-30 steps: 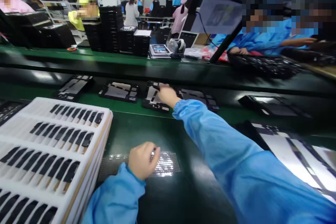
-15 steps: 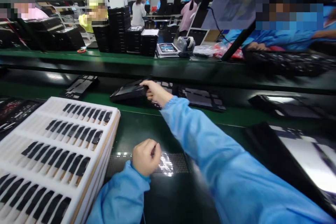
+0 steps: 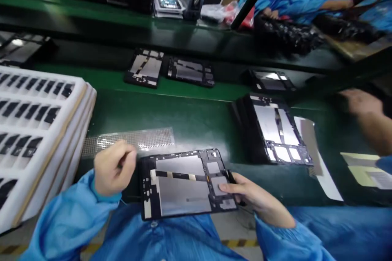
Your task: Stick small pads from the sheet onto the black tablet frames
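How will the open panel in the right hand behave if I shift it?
The panel is likely stiff: it looks flat though the right hand grips one end. It may be fragile, since inner parts lie uncovered. The exposed dark strip might snag.

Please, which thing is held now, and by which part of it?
The right grip holds an open-backed tablet by its right end, thumb on the upper face. Whether the curled left grip holds anything cannot be told.
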